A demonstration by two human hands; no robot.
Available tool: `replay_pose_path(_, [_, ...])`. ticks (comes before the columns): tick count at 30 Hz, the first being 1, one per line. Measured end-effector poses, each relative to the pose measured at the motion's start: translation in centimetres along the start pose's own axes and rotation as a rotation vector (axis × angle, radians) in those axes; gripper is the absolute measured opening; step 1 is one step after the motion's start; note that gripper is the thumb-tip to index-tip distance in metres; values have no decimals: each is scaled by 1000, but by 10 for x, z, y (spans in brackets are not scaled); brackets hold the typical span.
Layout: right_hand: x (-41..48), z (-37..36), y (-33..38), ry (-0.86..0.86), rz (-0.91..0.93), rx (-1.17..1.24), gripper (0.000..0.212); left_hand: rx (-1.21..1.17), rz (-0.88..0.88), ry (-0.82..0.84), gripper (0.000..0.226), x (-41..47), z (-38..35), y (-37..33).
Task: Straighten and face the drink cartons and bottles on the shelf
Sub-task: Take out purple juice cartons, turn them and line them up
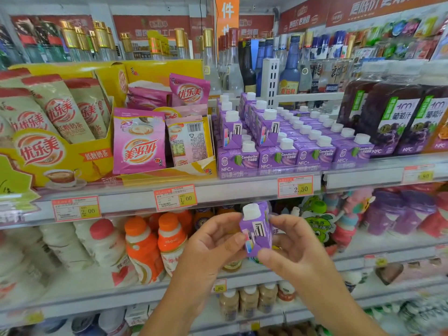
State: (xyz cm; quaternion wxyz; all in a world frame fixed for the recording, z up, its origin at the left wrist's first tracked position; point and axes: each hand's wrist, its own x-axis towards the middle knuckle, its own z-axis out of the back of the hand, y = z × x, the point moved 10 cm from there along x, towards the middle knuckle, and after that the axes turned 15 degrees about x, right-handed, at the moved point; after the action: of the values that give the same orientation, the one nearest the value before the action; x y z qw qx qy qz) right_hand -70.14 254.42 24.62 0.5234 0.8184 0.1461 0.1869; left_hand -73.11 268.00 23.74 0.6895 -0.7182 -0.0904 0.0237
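We note one small purple carton [257, 230] held off the shelf by both hands, in front of the shelf rail [218, 198] and just below the price tags. Its white cap points up; a side panel faces us and the body leans slightly. The left hand [213, 241] pinches the carton's left edge, thumb in front and fingers curled behind. The right hand [294, 247] grips the right side, thumb at the lower corner.

On the shelf above, the shelved cartons [300, 154] stand in rows, the front row label-forward. Two raised cartons [247, 124] at the left rear sit turned sideways. Dark grape juice bottles [392, 117] stand just beside them to the right. Pink sachets [139, 141] fill a yellow display box [169, 174] to the left.
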Motion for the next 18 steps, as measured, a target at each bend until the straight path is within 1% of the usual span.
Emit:
replay_pose_path(1, [-1,-2,-3,18,-14,-12,72,-3,5,12,46,1,-2,0])
replay_pose_path(2, [-2,-2,-5,22,-17,-23,75,-1,13,31,58,2,-4,1])
replay_pose_path(4, [-3,1,-7,13,-9,-46,70,31,27,82,80,3,-8,5])
replay_pose_path(5, [-4,2,-7,17,-13,-41,65,59,29,115,84,3,-10,6])
replay_pose_path(6, [-4,2,-8,31,-27,-21,61,88,27,146,83,2,-12,7])
replay_pose_path(8, [-6,1,-10,72,-59,34,61,145,4,181,70,1,-13,5])
replay_pose_path(10, [-8,1,-12,108,-80,122,66,218,-7,176,53,1,-10,4])
replay_pose_path(11, [-8,0,-13,125,-89,172,65,264,-12,176,47,2,-9,3])
replay_pose_path(13, [-8,0,-14,142,-99,249,65,342,-31,165,39,3,-9,2])
replay_pose_path(14, [-8,2,-12,139,-97,262,66,345,-42,142,36,4,-9,0])
replay_pose_path(16, [-7,10,-3,109,-65,157,66,311,-74,81,37,4,-7,-7])
replay_pose_path(18, [-5,14,14,102,9,-61,59,329,-123,31,40,4,-6,-12])
